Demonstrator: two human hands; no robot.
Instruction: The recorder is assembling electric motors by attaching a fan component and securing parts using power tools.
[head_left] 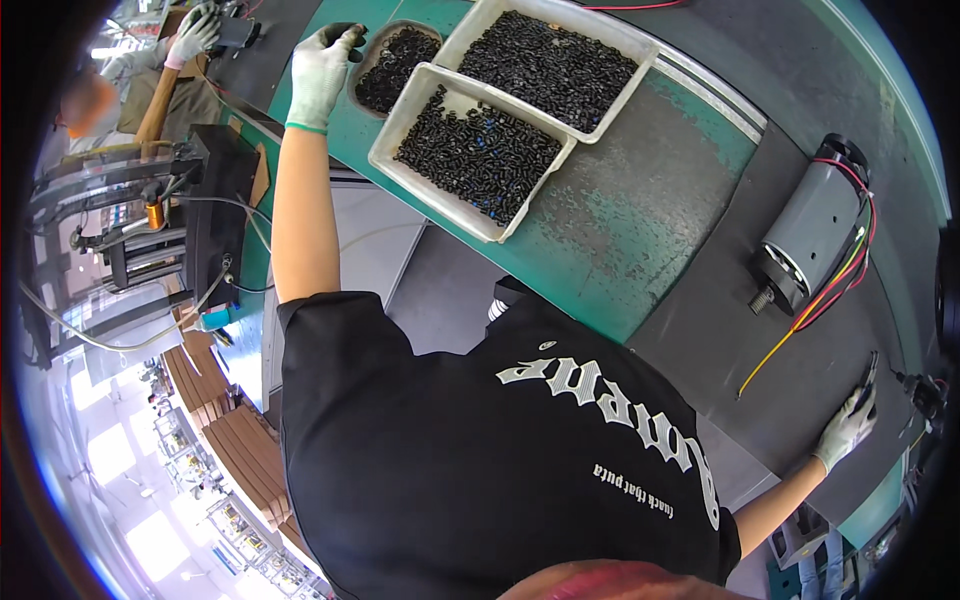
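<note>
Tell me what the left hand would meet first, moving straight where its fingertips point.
Probably the small tray of black parts just right of the left hand, though depth is unclear.

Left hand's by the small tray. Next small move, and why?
Probably ease the left hand slightly right, over the small tray: its fingers are right by the tray's rim, and small black parts lie inside. Whether its grip holds one, I can't tell.

We saw a factory workshop: bins point(430, 190) of black parts point(480, 150) at twelve o'clock, a motor point(817, 225) at three.
</note>
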